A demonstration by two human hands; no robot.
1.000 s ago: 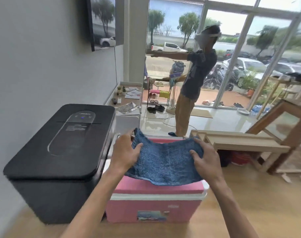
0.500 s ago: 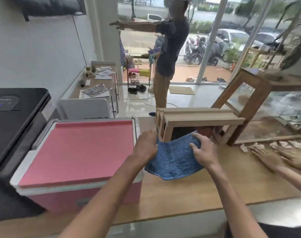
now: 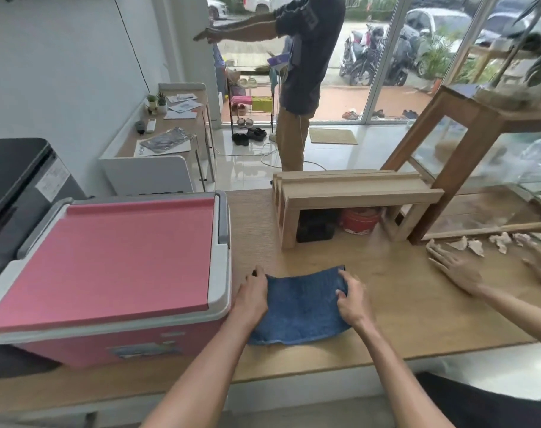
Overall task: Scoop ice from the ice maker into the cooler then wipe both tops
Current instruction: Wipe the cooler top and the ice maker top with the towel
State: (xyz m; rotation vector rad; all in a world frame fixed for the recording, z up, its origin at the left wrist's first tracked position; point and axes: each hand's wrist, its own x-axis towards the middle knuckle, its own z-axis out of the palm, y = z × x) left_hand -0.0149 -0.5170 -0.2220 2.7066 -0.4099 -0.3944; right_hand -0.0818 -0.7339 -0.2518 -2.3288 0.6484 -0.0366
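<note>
While left grip and right grip pinch its side edges, the blue terry cloth lies near the wooden bench's front edge, beside the pink plastic cooler; looks light and floppy.

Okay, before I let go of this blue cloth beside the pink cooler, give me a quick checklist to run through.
1. Cooler closed: ok, the pink cooler has its lid lying flat.
2. Cloth down: ok, the blue cloth lies on the wooden table, right of the cooler.
3. Cloth released: not ok, the left hand and right hand grip its side edges.
4. Neighbour clear: ok, another person's hand rests on the table, apart from the cloth.
5. Both tops wiped dry: cannot tell; the ice maker is mostly out of view.
</note>
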